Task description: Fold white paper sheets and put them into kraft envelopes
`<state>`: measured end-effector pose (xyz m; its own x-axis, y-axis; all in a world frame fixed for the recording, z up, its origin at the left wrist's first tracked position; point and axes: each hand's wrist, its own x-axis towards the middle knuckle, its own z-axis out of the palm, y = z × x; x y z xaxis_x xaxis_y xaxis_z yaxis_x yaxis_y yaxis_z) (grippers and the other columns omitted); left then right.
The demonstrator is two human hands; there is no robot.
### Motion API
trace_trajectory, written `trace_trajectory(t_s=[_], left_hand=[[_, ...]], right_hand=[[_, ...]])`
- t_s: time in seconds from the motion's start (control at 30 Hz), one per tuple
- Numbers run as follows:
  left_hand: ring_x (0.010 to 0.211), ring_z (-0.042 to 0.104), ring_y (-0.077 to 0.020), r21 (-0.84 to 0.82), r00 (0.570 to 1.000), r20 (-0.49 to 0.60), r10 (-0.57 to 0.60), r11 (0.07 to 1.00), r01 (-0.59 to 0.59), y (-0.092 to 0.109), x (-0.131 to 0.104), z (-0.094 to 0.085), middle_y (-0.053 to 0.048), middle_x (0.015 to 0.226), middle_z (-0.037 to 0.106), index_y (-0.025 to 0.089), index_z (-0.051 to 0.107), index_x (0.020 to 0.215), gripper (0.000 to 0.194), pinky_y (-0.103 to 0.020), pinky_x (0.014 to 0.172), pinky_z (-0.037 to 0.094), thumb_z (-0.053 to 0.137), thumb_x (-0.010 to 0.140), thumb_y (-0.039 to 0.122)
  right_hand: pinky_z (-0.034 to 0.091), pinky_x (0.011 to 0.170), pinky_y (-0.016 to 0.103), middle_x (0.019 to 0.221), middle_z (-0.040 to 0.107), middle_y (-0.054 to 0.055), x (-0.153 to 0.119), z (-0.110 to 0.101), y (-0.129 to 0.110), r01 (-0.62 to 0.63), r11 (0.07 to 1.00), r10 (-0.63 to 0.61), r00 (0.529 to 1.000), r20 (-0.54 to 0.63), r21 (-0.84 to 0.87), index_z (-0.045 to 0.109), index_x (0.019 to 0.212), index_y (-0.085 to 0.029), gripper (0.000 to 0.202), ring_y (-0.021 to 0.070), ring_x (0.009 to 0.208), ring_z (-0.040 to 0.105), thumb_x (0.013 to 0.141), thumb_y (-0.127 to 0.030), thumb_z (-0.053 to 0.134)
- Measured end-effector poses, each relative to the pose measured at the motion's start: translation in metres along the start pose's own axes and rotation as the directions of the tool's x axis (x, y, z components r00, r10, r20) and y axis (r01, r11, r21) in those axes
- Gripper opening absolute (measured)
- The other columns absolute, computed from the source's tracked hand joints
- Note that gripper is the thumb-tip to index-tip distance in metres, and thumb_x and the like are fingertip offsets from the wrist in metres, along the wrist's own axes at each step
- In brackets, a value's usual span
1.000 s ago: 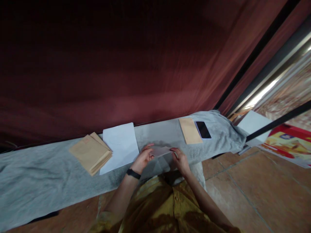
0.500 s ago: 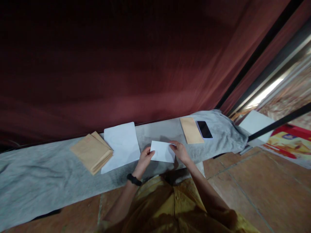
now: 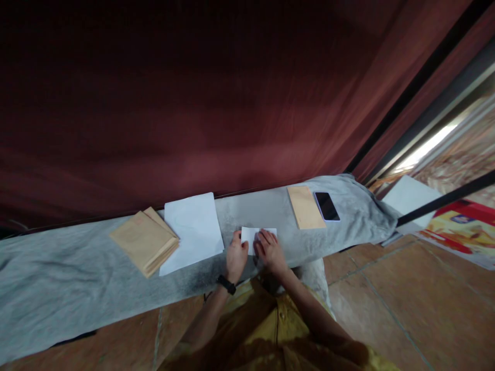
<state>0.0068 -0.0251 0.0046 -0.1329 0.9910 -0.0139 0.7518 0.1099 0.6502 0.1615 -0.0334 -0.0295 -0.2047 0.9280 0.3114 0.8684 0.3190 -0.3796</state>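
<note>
Left grip point(image 3: 236, 256) is pinching the edge of the small white paper point(image 3: 249, 237), just below the frame's centre; the right grip point(image 3: 273, 253) is lying across it, fingers unclosed. I'm suspecting uneven pressing on the soft grey cloth point(image 3: 257, 208) could skew or crease it.

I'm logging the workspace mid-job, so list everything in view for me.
small paper: 1, white, centre
large sheets: count unclear, white, left
envelope stack: 1, tan, overlapping large sheets
single envelope: 1, tan, right
phone: 1, dark screen, beside single envelope
cloth: 1, grey, under these
curtain: 1, red, behind
bars: 2, black, right
panel: 1, white, right
printed box: 1, red-yellow, far right
floor: 1, orange-brown, below
shirt: 1, mustard, bottom
wristband: 1, black, left wrist
left hand: 1, bare, holding small paper's left edge
right hand: 1, bare, on small paper
</note>
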Motion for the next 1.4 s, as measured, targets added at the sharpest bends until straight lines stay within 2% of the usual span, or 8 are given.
trace_trajectory(t_s=[0.1, 0.23, 0.37, 0.43, 0.6, 0.87, 1.17, 1.4], left_hand=[[0.09, 0.071, -0.0243, 0.215, 0.999, -0.022, 0.047, 0.976, -0.041, 0.003, -0.009, -0.002, -0.011, 0.103, 0.073, 0.018, 0.052, 0.132, 0.038, -0.033, 0.076, 0.053, 0.049, 0.094, 0.023], [0.12, 0.06, -0.0301, 0.395, 0.97, -0.051, 0.238, 0.897, -0.199, 0.006, -0.014, 0.002, -0.017, 0.13, 0.063, 0.016, 0.059, 0.128, 0.037, -0.045, 0.101, 0.047, 0.041, 0.095, 0.018], [0.141, 0.043, -0.0264, 0.296, 0.884, 0.082, 0.461, 0.835, -0.463, 0.009, -0.014, 0.02, -0.015, 0.148, 0.051, 0.013, 0.05, 0.141, 0.045, -0.047, 0.115, 0.037, 0.034, 0.1, 0.022], [0.145, 0.038, -0.0235, 0.241, 0.852, 0.135, 0.506, 0.818, -0.523, 0.009, -0.015, 0.029, -0.014, 0.152, 0.048, 0.013, 0.042, 0.148, 0.05, -0.046, 0.12, 0.032, 0.032, 0.102, 0.027], [0.15, 0.03, -0.0242, 0.275, 0.867, 0.172, 0.468, 0.822, -0.499, 0.006, -0.016, 0.035, -0.015, 0.158, 0.039, 0.013, 0.03, 0.156, 0.059, -0.048, 0.123, 0.026, 0.031, 0.103, 0.04], [0.152, 0.024, -0.0278, 0.367, 0.887, 0.167, 0.431, 0.808, -0.462, 0.0, -0.017, 0.025, -0.017, 0.16, 0.034, 0.009, 0.032, 0.154, 0.068, -0.05, 0.123, 0.023, 0.037, 0.1, 0.05], [0.152, 0.024, -0.0298, 0.377, 0.879, 0.182, 0.441, 0.794, -0.476, -0.001, -0.017, 0.026, -0.015, 0.163, 0.028, 0.018, 0.038, 0.153, 0.065, -0.05, 0.124, 0.02, 0.049, 0.097, 0.05], [0.151, 0.025, -0.0287, 0.445, 0.877, 0.189, 0.442, 0.758, -0.478, 0.001, -0.018, 0.025, -0.016, 0.162, 0.031, 0.017, 0.036, 0.154, 0.067, -0.05, 0.124, 0.019, 0.042, 0.098, 0.054]], right_hand=[[0.03, 0.119, 0.047, 0.154, 0.047, 0.012, -0.012, 0.002, -0.009, -0.001, 0.996, 0.002, 1.0, 0.012, -0.085, 0.048, 0.147, -0.016, 0.048, 0.0259, 0.142, 0.043, 0.103, -0.033, 0.042], [0.028, 0.121, 0.047, 0.155, 0.044, 0.013, -0.015, -0.001, -0.01, 0.007, 0.991, -0.003, 1.0, 0.03, -0.132, 0.046, 0.149, -0.014, 0.05, 0.0255, 0.144, 0.04, 0.104, -0.034, 0.038], [0.027, 0.121, 0.048, 0.157, 0.04, 0.014, -0.017, -0.002, -0.008, 0.054, 0.985, -0.047, 0.998, 0.047, -0.165, 0.039, 0.153, -0.012, 0.054, 0.0259, 0.147, 0.035, 0.1, -0.026, 0.041], [0.027, 0.121, 0.048, 0.158, 0.038, 0.015, -0.019, -0.002, -0.007, 0.087, 0.978, -0.078, 0.996, 0.052, -0.187, 0.036, 0.154, -0.011, 0.059, 0.0266, 0.148, 0.034, 0.097, -0.021, 0.043], [0.026, 0.121, 0.049, 0.159, 0.037, 0.014, -0.02, -0.005, -0.008, 0.093, 0.977, -0.087, 0.996, 0.036, -0.192, 0.032, 0.156, -0.013, 0.063, 0.0276, 0.148, 0.032, 0.095, -0.019, 0.043], [0.025, 0.12, 0.05, 0.157, 0.04, 0.016, -0.022, -0.003, 0.005, -0.008, 0.986, 0.01, 1.0, 0.014, -0.164, 0.031, 0.156, -0.012, 0.056, 0.0273, 0.148, 0.033, 0.101, -0.024, 0.035], [0.021, 0.12, 0.052, 0.158, 0.038, 0.016, -0.026, -0.013, 0.02, -0.071, 0.978, 0.078, 0.997, 0.027, -0.195, 0.037, 0.153, -0.008, 0.054, 0.0303, 0.147, 0.034, 0.103, -0.029, 0.031], [0.026, 0.119, 0.051, 0.157, 0.041, 0.016, -0.03, -0.02, 0.037, -0.165, 0.965, 0.174, 0.984, 0.024, -0.205, 0.038, 0.153, -0.01, 0.053, 0.0281, 0.147, 0.033, 0.103, -0.024, 0.029]])
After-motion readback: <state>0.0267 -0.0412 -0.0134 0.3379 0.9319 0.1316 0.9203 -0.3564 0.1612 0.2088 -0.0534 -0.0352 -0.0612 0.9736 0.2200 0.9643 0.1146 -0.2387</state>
